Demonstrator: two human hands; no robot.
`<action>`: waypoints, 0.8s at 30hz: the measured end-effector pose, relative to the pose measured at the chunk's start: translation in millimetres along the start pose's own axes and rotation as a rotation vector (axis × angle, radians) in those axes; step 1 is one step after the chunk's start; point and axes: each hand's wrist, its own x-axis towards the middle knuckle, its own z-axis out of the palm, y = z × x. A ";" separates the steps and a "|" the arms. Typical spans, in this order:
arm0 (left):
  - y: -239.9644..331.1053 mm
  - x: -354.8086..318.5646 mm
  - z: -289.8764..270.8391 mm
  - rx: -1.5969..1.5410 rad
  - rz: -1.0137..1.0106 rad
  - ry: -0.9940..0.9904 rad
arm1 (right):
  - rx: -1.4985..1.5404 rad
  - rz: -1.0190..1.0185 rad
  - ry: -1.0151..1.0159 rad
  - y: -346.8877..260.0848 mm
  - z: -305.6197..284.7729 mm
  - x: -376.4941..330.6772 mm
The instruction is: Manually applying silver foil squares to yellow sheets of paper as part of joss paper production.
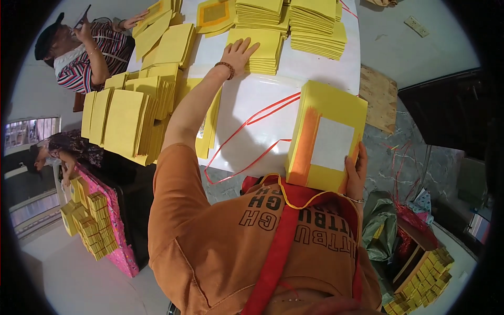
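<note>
My left hand [239,52] reaches far across the white table [252,100] and rests, fingers spread, on a stack of yellow paper sheets [262,47]. A beaded bracelet is on that wrist. My right hand [357,170] grips the lower right corner of a thick bundle of yellow paper [328,134] with an orange band and a pale square on its top sheet. The bundle is held against my chest at the table's near edge. A red plastic string [247,126] loops over the table between my hands.
More yellow stacks [315,26] stand at the far end and along the left side [126,121]. A person in a striped shirt [89,55] sits at the far left; another person [63,152] is lower left. Tied bundles lie on a pink box [113,231] and in a box [425,268].
</note>
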 end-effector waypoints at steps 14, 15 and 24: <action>11.5 -15.9 -50.8 -0.163 0.105 0.183 | -0.221 -0.240 -0.009 2.8 -22.3 13.3; 24.0 -25.0 -56.6 -0.165 0.100 0.180 | -0.254 -0.247 -0.031 1.8 -24.0 14.2; 181.9 -152.5 -108.1 -0.606 0.608 0.267 | -0.386 -0.280 -0.068 9.7 -16.0 16.1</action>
